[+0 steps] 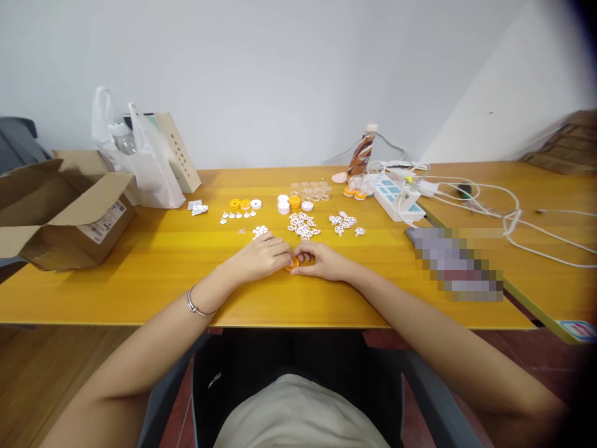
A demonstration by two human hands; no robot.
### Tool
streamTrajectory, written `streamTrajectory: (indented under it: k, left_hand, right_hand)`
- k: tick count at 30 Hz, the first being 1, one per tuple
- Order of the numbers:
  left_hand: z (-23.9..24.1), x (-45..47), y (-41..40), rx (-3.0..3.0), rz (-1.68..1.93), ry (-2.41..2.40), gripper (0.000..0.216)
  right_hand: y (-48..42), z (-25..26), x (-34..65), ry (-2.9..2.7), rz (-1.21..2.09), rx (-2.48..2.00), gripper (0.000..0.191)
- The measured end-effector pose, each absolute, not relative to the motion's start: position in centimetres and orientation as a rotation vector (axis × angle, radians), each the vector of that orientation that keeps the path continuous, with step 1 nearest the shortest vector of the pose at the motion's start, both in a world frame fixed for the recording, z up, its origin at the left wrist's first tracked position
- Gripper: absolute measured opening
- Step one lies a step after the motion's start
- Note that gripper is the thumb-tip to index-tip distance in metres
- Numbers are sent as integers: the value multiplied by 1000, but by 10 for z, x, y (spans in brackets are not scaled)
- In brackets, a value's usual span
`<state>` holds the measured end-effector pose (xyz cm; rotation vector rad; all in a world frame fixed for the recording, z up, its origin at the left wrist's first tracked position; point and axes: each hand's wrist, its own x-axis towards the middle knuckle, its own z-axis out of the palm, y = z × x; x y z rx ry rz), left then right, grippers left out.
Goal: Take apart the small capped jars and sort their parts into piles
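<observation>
Near the table's front edge, both hands meet at a small orange round part (292, 265) with something whitish on top, too small to make out. My right hand (323, 261) curls its thumb and fingers around the part's right side. From the left, my left hand (263, 256) is closed, its fingers together at the part's other edge; its fingertips are partly hidden. Just beyond the left hand lie small white petal-like pieces (260, 231). White openwork pieces (302, 226) form a pile behind the hands, and a smaller group (342, 221) lies to the right.
Orange and white discs (240, 204), white stemmed pieces (238, 215), stacked round parts (283, 205) and clear cups (310, 191) stand farther back. Left are a cardboard box (88, 218), plastic bag (152, 165) and foil (198, 208). Right are a bottle (362, 154), power strip (396, 198), cables and a pixelated object (457, 264).
</observation>
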<state>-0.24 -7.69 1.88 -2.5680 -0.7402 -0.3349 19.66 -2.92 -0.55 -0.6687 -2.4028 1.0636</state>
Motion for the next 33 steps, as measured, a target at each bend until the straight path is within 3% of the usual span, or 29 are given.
streamTrajectory:
  k: [24,29,33]
  left_hand:
    - [13,-1,-74,-2635,-423,-803,26]
    - [17,-6,-72,-2804,-673,-989,19]
    - [21,-12,-70,-2909,-1085,-1211,12]
  right_hand:
    - [-29,-5,197,-2401,1072,-691,27]
    - [-31,-4,197,-2382,1108,-705,28]
    - [-32,-3,197,-2381,1100,-724,30]
